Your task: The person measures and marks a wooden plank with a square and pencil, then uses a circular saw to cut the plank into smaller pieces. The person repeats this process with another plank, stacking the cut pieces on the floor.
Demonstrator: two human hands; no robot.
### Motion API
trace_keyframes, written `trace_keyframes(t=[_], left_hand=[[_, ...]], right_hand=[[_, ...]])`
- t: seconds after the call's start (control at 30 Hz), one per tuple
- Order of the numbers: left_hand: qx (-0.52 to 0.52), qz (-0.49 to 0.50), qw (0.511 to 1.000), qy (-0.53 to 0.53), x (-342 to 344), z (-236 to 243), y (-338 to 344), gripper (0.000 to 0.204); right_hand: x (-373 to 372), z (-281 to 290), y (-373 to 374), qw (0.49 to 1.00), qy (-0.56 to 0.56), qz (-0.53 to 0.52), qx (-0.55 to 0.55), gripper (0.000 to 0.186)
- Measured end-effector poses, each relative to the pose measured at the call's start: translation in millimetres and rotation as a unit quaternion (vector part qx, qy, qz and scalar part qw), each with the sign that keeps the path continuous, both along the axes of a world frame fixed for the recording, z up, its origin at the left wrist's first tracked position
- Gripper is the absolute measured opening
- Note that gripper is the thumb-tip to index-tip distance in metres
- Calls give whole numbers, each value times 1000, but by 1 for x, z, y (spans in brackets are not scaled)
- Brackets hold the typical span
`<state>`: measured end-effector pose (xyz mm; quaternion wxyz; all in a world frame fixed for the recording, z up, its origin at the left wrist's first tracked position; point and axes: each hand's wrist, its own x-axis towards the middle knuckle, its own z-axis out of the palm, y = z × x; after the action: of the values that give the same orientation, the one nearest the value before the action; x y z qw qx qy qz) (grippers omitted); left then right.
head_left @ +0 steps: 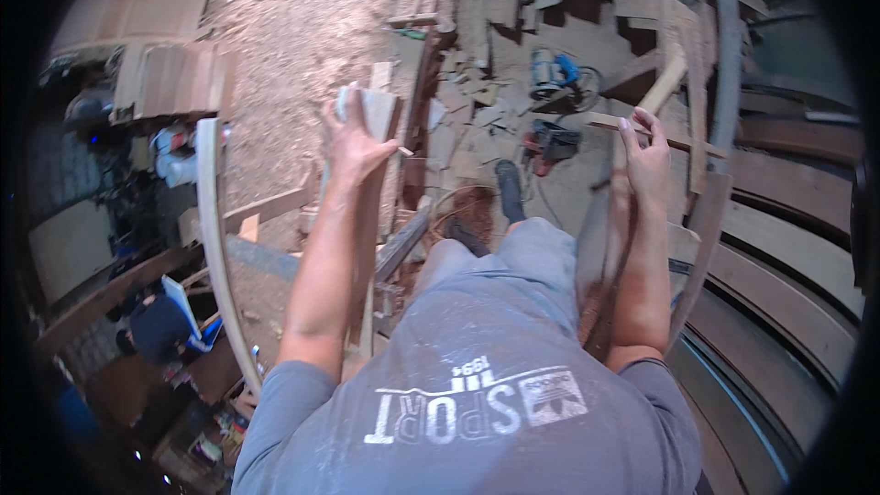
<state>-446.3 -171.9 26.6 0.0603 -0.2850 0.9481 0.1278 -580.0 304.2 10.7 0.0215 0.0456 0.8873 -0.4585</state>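
My left hand (353, 142) is closed around the upper end of a wooden board (374, 206) that runs down beside my left forearm, with a pale face (378, 105) at its top. A short, thin light piece (404, 150) sticks out by the left thumb; whether the thumb grips it I cannot tell. Out to the right, my right hand (646, 156) has its fingers curled on a narrow wooden strip (692, 145), which lies crosswise. Behind it stands a paler angled piece of wood (669, 78).
Blue (550, 73) and red-black (550, 142) power tools lie on the floor ahead, among scattered offcuts (495, 0) and cables. Sawdust (266, 18) covers the upper left. Cluttered gear (160, 321) fills the left. Long planks (788, 220) line the right side. My boots (510, 188) stand between the boards.
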Motion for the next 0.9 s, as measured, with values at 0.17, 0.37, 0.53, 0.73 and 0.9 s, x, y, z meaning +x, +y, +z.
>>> trace_keyframes(t=[0.17, 0.37, 0.53, 0.73, 0.9], left_hand=[[-10, 6, 1000, 4, 5, 7, 2, 141], [-17, -7, 1000, 19, -3, 6, 6, 142], [-11, 8, 1000, 21, 3, 12, 7, 139], [-15, 20, 999, -31, -7, 20, 13, 142], [-8, 23, 999, -34, -5, 19, 14, 142]], right_hand=[[-47, -9, 99, 942, 20, -71, 327, 63], [-69, -102, 202, 898, -135, -68, 414, 83], [-74, -115, 208, 939, -91, -110, 314, 76], [-63, -99, 198, 933, -61, -140, 325, 76], [-41, -38, 133, 962, -14, -87, 258, 68]])
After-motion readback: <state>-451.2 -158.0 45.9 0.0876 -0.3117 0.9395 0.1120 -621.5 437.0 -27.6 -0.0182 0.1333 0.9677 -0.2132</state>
